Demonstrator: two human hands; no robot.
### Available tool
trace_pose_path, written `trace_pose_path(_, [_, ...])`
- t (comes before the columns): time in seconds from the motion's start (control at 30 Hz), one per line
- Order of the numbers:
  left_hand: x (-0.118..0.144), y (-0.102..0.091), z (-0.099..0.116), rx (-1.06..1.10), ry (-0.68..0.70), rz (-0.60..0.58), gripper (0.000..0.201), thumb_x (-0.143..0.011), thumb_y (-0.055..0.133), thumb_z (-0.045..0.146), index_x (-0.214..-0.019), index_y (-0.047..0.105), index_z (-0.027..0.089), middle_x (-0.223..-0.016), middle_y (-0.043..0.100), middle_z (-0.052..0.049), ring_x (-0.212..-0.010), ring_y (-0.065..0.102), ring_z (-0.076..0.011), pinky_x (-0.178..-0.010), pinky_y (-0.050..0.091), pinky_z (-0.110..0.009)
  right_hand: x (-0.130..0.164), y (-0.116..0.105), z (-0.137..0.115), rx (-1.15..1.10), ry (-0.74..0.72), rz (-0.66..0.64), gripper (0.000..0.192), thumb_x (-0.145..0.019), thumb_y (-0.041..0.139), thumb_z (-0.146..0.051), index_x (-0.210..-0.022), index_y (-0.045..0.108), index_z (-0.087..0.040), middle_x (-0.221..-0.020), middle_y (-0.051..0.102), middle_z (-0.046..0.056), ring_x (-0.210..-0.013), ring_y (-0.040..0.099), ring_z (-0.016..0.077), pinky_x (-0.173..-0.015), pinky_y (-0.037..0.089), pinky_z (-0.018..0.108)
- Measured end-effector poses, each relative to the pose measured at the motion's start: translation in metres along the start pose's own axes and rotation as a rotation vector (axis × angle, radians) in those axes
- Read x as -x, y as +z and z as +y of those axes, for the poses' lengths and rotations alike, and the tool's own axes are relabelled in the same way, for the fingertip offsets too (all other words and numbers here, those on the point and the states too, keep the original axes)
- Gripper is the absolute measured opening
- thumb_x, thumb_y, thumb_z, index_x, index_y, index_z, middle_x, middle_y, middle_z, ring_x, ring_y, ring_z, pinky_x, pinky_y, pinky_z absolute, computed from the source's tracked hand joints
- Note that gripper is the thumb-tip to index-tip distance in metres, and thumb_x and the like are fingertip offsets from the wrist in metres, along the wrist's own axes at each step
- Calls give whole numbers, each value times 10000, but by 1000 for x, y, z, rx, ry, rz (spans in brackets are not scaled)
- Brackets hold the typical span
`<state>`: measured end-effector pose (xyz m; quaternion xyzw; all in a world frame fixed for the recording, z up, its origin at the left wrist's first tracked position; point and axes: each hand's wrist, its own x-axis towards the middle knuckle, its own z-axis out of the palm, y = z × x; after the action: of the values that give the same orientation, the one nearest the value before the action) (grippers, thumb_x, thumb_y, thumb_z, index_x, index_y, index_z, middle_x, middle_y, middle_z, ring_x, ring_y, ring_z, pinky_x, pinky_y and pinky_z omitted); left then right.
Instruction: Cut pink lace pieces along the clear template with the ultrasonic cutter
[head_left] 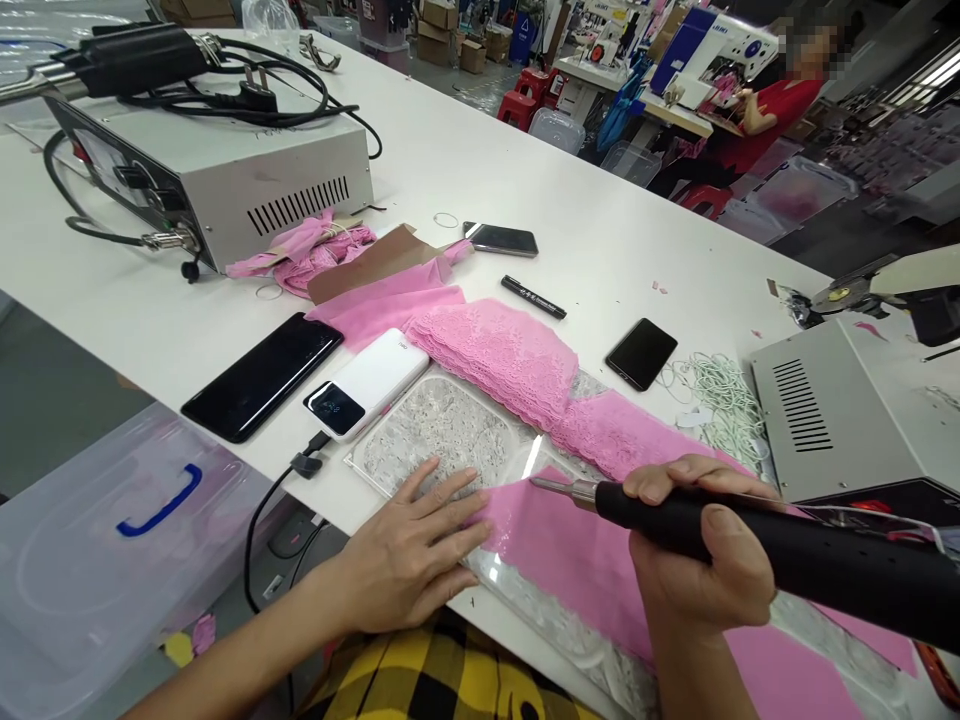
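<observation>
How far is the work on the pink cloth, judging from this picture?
Done, it seems: a pile of pink lace lies folded behind the glass plate. In hand: the left hand presses the pink cloth flat, and the right hand holds the black tool with its tip at the cloth's corner. Left: the cloth running toward the right.

Matt black plastic is seen on the tool handle (825, 560), bright metal at its tip; pink cloth (570, 550) smooth, lace (499, 355) rough, glass plate (439, 430) glossy
</observation>
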<state>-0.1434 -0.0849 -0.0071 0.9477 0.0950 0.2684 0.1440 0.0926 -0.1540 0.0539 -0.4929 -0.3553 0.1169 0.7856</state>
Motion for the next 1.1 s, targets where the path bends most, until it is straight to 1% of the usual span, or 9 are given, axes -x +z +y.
trace_pose_path(0.1, [0,0,-1,-3,5,10,362,-937,586,249,-1284,589,144,-1344,617,-113,-1442,355,-285,-1210,224,-573,-1,2,-1,0,-11,-21,94,-691,578,-209,-780,606,-197,-755,587,-16,-508,567,124,-492,491,320])
trace_pose_path(0.17, [0,0,-2,-5,6,17,380,-930,588,223,-1303,579,155,-1349,614,-110,-1442,356,-277,-1213,232,-561,-5,0,-4,-9,-6,-3,107,-691,578,-207,-793,608,-200,-759,584,-19,-505,566,118,-494,492,316])
trace_pose_path(0.23, [0,0,-3,-13,13,17,404,-926,588,208,-1326,567,160,-1370,599,-104,-1442,356,-272,-1222,226,-544,-10,-6,-8,-15,-12,52,122,-671,572,-209,-788,604,-198,-751,571,-23,-498,557,112,-490,489,311])
trace_pose_path(0.37, [-1,-1,-6,-23,40,6,404,-921,595,193,-1321,575,145,-1377,594,-100,-1448,344,-278,-1235,196,-534,-21,-26,-17,27,-43,185,133,-611,571,-236,-734,584,-188,-720,539,-30,-479,526,107,-467,471,304])
trace_pose_path(0.47, [-3,-2,-6,-29,53,6,378,-928,583,195,-1303,585,143,-1368,602,-97,-1445,351,-272,-1238,192,-528,-20,-35,-17,32,-26,217,145,-588,569,-248,-717,583,-184,-694,537,-31,-463,513,107,-450,456,300])
trace_pose_path(0.57, [-4,-3,-5,-34,47,3,355,-940,563,212,-1289,589,149,-1359,608,-99,-1439,363,-269,-1230,214,-528,-14,-30,-13,-14,5,171,166,-594,565,-247,-743,598,-184,-715,560,-22,-471,524,112,-454,459,303])
trace_pose_path(0.73, [-3,-3,-3,-39,28,-5,321,-957,547,245,-1254,594,134,-1357,607,-115,-1443,354,-281,-1216,235,-544,-1,-10,-6,-68,24,53,177,-653,568,-224,-817,626,-192,-776,591,-10,-501,555,122,-489,478,322])
trace_pose_path(0.83, [-3,-4,-2,-37,17,-13,315,-966,533,256,-1253,592,140,-1356,608,-112,-1441,356,-283,-1208,244,-554,3,-3,-3,-85,31,4,161,-691,569,-215,-838,631,-193,-800,594,-4,-525,570,124,-513,492,328])
trace_pose_path(1.1, [-3,-4,-2,-20,9,-1,315,-954,556,259,-1239,602,134,-1354,610,-109,-1442,355,-279,-1221,221,-533,4,-1,3,-86,10,-46,149,-727,579,-201,-866,633,-195,-823,602,-8,-544,590,123,-531,516,326])
